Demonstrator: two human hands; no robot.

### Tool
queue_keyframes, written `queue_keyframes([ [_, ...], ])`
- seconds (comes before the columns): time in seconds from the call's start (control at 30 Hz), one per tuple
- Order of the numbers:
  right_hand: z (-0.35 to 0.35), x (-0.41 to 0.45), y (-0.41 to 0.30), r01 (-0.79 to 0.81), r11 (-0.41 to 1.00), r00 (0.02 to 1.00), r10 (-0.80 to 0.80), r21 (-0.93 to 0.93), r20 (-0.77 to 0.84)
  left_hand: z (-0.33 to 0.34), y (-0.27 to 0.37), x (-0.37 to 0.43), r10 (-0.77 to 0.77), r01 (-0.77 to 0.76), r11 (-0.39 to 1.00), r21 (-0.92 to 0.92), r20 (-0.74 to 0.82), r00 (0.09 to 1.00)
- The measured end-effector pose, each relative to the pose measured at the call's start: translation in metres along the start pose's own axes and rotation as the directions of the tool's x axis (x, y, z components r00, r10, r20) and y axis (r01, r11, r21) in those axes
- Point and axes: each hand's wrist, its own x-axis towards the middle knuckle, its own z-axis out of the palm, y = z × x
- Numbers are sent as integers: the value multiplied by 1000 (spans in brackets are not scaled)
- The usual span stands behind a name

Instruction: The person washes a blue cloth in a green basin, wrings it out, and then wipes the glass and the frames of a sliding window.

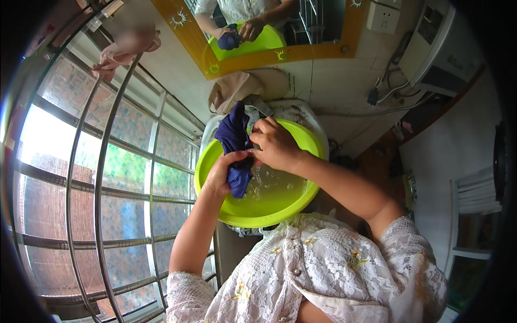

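Observation:
A wet, dark blue-purple cloth [235,133] hangs bunched over a bright lime-green plastic basin [258,220]. My left hand [221,173] grips it from the near left side, thumb across the folds. Close against its right edge, my right hand [278,145] has bent fingers, the tips near my left thumb. Whether those fingers pinch the cloth or some small greyish thing is hidden by the hand. Cloudy water [278,183] with bubbles fills the bottom of the basin, and the cloth's lower end dangles above it.
The basin rests on a white sink [299,108], with a beige cloth [234,91] behind it. An orange-framed mirror [258,60] hangs above. Metal window bars [101,177] run along the left, with a pink cloth [111,56] on top. A wall socket [383,18] and cables are at right.

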Motion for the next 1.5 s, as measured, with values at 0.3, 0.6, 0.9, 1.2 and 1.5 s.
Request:
queue_keyframes([
  [0.3,-22,6,16,617,749,764,-644,-241,-47,9,-1,-17,-201,257,963,-76,428,881],
  [0.6,-26,10,8,430,901,884,-409,-51,226,24,21,-20,-166,30,900,434,278,946],
  [0.9,10,-7,6,-259,962,878,198,85,436,9,13,24,327,38,-499,866,147,934],
  [1.2,18,-36,-41,-763,85,546,615,641,568,1,33,30,49,-560,-685,465,797,601],
  [1.5,-7,-20,-51,-622,-592,407,316,513,857,21,15,3,352,-436,-713,550,818,456],
])
